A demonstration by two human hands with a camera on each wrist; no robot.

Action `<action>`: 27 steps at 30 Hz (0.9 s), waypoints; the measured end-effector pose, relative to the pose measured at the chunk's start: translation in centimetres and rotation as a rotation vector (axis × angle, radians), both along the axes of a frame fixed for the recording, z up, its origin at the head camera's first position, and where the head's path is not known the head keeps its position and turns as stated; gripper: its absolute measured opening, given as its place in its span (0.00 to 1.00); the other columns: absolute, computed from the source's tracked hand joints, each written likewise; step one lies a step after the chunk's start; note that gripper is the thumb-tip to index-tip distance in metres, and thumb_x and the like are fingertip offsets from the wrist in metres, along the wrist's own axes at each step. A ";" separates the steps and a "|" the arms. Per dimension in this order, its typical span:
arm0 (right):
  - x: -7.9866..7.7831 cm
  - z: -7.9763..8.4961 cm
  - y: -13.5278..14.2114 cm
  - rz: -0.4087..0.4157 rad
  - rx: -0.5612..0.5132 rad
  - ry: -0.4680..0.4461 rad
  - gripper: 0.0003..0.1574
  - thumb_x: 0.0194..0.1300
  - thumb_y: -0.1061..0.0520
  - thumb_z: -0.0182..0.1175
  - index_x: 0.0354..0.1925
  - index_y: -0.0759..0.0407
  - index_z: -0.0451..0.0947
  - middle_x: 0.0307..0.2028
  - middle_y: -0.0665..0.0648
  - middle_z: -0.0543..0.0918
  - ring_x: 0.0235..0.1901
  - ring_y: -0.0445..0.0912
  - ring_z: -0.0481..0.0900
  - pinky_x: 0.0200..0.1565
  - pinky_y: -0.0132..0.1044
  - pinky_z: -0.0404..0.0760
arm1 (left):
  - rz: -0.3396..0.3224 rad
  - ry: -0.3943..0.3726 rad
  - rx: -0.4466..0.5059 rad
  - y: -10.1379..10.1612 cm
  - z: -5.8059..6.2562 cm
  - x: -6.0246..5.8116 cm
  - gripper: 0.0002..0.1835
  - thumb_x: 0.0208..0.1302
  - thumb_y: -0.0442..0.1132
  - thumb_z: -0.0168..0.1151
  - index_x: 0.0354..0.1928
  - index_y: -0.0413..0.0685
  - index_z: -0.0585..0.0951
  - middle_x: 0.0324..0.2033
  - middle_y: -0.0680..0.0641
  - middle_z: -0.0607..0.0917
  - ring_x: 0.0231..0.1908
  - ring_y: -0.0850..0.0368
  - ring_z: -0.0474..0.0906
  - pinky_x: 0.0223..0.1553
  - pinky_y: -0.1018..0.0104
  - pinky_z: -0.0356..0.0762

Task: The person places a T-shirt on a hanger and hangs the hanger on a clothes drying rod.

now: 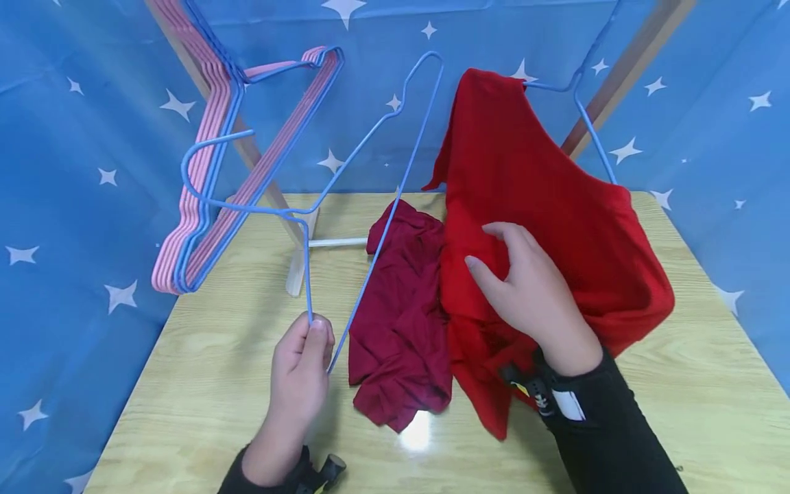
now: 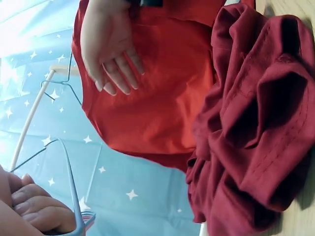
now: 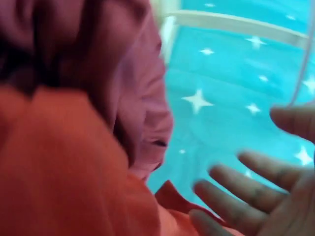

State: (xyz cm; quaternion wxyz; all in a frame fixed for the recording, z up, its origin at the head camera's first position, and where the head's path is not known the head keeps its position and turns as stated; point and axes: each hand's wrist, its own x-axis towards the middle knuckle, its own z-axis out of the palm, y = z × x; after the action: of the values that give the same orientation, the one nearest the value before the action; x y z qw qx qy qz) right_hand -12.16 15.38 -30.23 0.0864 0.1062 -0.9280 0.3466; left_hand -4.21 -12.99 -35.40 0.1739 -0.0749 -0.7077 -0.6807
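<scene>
In the head view my left hand (image 1: 302,370) grips a blue wire hanger (image 1: 370,267) by one end, its hook pointing left. The left wrist view shows those fingers (image 2: 42,209) curled beside the hanger's wire. My right hand (image 1: 537,288) is held before a bright red garment (image 1: 524,165), fingers spread and slightly bent, holding nothing. That garment hangs by one side from another blue hanger (image 1: 592,116), its lower part drooping toward the table. Between the hands, a crumpled dark red garment (image 1: 401,329) lies on the table, beside the bright red one.
Several pink and blue hangers (image 1: 206,185) hang close together at the left. A wooden rack has slanted legs (image 1: 623,75) on both sides and a white lower bar (image 1: 338,242). Blue star-patterned cloth (image 1: 62,206) surrounds the wooden table (image 1: 204,384) at the back and sides.
</scene>
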 end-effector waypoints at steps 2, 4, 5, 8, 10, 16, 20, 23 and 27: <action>-1.0 0.0 -0.9 -0.043 -0.022 -0.015 0.38 0.64 0.41 0.61 0.65 0.57 0.64 0.61 0.58 0.71 0.54 0.53 0.71 0.52 0.56 0.77 | -0.005 -0.019 0.001 -0.2 -0.2 0.1 0.15 0.74 0.28 0.42 0.26 0.35 0.70 0.13 0.50 0.60 0.14 0.60 0.54 0.13 0.67 0.50; -2.4 -0.3 -1.9 -0.062 -0.052 -0.027 0.37 0.64 0.40 0.60 0.64 0.57 0.65 0.61 0.58 0.71 0.55 0.53 0.71 0.53 0.55 0.76 | -0.010 -0.025 0.002 -0.3 -0.4 0.0 0.15 0.74 0.27 0.41 0.26 0.35 0.70 0.12 0.50 0.60 0.14 0.60 0.53 0.13 0.67 0.50; -3.2 -0.5 -2.4 -0.063 -0.062 -0.036 0.38 0.64 0.40 0.60 0.64 0.57 0.64 0.61 0.58 0.71 0.55 0.53 0.71 0.54 0.55 0.76 | -0.013 -0.024 0.003 -0.4 -0.5 0.0 0.15 0.74 0.27 0.41 0.26 0.34 0.70 0.12 0.50 0.60 0.14 0.60 0.53 0.13 0.68 0.50; -5.4 -1.4 -3.8 -0.025 -0.045 -0.084 0.38 0.64 0.41 0.60 0.65 0.57 0.63 0.61 0.58 0.70 0.55 0.52 0.71 0.55 0.53 0.75 | -0.021 -0.016 0.005 -0.5 -0.8 0.0 0.15 0.74 0.28 0.42 0.27 0.35 0.71 0.12 0.50 0.59 0.13 0.60 0.53 0.12 0.68 0.49; -6.6 -2.0 -4.3 0.039 0.025 -0.118 0.38 0.65 0.41 0.60 0.65 0.58 0.64 0.61 0.58 0.71 0.56 0.52 0.71 0.56 0.52 0.74 | -0.029 -0.001 0.001 -0.5 -1.0 0.0 0.15 0.74 0.28 0.42 0.27 0.35 0.71 0.12 0.51 0.59 0.13 0.60 0.53 0.12 0.68 0.50; -9.2 -3.2 -4.9 0.268 0.294 -0.173 0.29 0.63 0.46 0.63 0.57 0.60 0.72 0.50 0.58 0.78 0.47 0.50 0.76 0.52 0.47 0.77 | -0.049 0.092 -0.054 0.1 -2.1 0.2 0.15 0.71 0.24 0.43 0.26 0.38 0.71 0.12 0.51 0.61 0.15 0.60 0.57 0.14 0.69 0.54; -10.9 -3.8 -4.8 0.347 0.413 -0.187 0.28 0.63 0.50 0.63 0.57 0.61 0.72 0.50 0.59 0.77 0.46 0.49 0.75 0.52 0.45 0.77 | -0.064 0.143 -0.067 0.7 -2.6 0.5 0.15 0.70 0.22 0.42 0.25 0.39 0.71 0.13 0.51 0.62 0.16 0.62 0.57 0.14 0.70 0.55; -12.3 -4.5 -4.3 0.364 0.476 -0.204 0.31 0.63 0.52 0.63 0.62 0.60 0.70 0.54 0.58 0.75 0.49 0.49 0.73 0.55 0.46 0.75 | -0.082 0.172 -0.061 1.0 -2.9 0.6 0.15 0.70 0.21 0.41 0.26 0.39 0.71 0.13 0.51 0.62 0.16 0.62 0.57 0.14 0.71 0.55; -13.6 -5.7 -3.2 0.357 0.555 -0.240 0.34 0.63 0.52 0.61 0.65 0.59 0.68 0.59 0.58 0.75 0.54 0.50 0.72 0.60 0.51 0.69 | -0.124 0.201 -0.060 1.5 -3.3 0.4 0.15 0.70 0.20 0.40 0.28 0.39 0.72 0.13 0.50 0.63 0.16 0.61 0.57 0.14 0.71 0.56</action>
State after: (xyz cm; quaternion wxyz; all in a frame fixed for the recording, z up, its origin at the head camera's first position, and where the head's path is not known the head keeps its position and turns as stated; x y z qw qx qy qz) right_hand -25.74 12.14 -35.93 -0.1177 0.2447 -0.9571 0.1009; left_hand -3.79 -11.50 -38.68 0.1993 -0.1915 -0.7009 -0.6575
